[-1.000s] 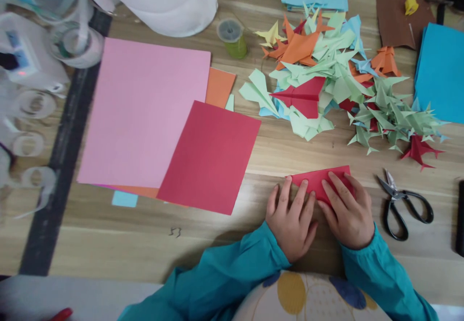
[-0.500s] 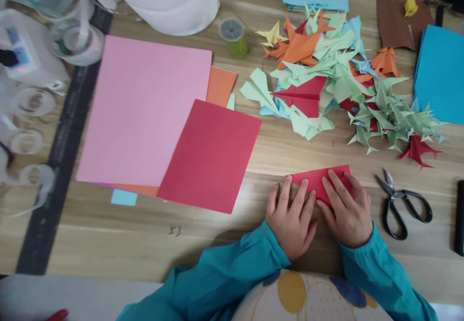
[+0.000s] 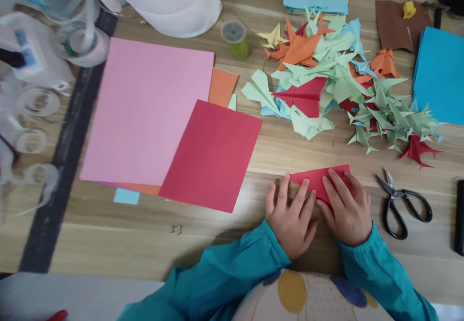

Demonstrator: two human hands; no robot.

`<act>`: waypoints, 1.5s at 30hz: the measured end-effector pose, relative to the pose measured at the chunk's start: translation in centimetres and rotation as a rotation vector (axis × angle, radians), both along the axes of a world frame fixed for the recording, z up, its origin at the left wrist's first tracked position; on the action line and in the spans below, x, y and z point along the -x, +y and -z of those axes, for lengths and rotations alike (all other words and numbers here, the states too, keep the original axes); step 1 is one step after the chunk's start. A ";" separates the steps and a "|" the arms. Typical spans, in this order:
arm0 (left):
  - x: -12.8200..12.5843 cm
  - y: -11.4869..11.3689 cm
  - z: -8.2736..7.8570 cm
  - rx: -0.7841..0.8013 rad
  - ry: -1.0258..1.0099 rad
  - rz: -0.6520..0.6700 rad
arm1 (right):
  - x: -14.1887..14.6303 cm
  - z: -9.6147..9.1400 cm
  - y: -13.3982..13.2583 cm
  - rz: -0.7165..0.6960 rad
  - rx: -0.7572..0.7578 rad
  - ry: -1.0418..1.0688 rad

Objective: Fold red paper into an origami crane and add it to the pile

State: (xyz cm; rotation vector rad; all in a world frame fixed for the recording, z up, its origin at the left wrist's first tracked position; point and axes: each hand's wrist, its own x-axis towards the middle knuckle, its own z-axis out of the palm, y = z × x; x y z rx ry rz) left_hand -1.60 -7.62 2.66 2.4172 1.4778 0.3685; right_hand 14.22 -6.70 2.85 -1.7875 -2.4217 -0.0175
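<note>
A small folded red paper (image 3: 316, 178) lies flat on the wooden table in front of me. My left hand (image 3: 293, 217) rests at its left part, fingers spread and fingertips touching it. Across its right part lies my right hand (image 3: 346, 207), fingers stretched out and pressing it down; the lower part of the paper is hidden under both hands. Scissors with black handles (image 3: 397, 200) lie partly open just right of my right hand. Beyond the hands is a pile of folded paper planes (image 3: 335, 67) in green, orange, red and blue.
To the left, a large pink sheet (image 3: 152, 108) and a red sheet (image 3: 213, 156) overlap on orange paper. A spool of green thread (image 3: 235, 40) stands behind. Blue sheets (image 3: 440, 77) lie at the right. Tape rolls (image 3: 78, 43) and a white cap (image 3: 174, 2) sit at the far left.
My view has shifted slightly, so the things on the left appear a little further right. Both hands stay on the folded red paper, with almost no movement.
</note>
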 end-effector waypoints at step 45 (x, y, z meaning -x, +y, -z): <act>0.1 0.0 0.3 -0.055 0.096 0.013 | 0.0 -0.1 -0.1 0.001 0.050 -0.043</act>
